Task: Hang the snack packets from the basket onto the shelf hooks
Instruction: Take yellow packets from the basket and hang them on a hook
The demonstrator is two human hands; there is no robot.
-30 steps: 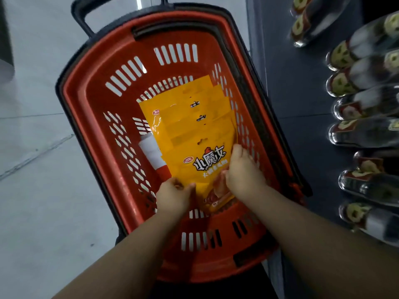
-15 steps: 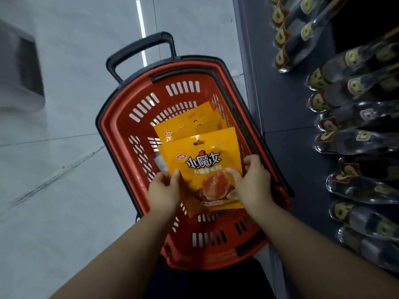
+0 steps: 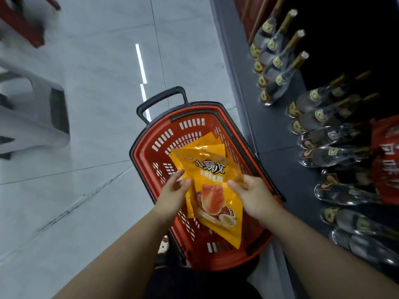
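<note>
A glossy orange-yellow snack packet (image 3: pixel 212 190) with a red food picture sits at the centre of the frame, above the red slotted plastic basket (image 3: pixel 149 156). The left hand (image 3: pixel 172 192) pinches its left edge between thumb and fingers; the right hand (image 3: pixel 251 194) pinches its right edge, fingers curled closed on the film. Both forearms reach up from the lower frame. More orange packets (image 3: pixel 207 141) lie in the basket's upper half. Clear glass bottles (image 3: pixel 332 154) line the dark shelf at right.

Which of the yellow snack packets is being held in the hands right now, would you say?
The front packet, pinched by left hand and right hand; the others lie in the basket.
</note>
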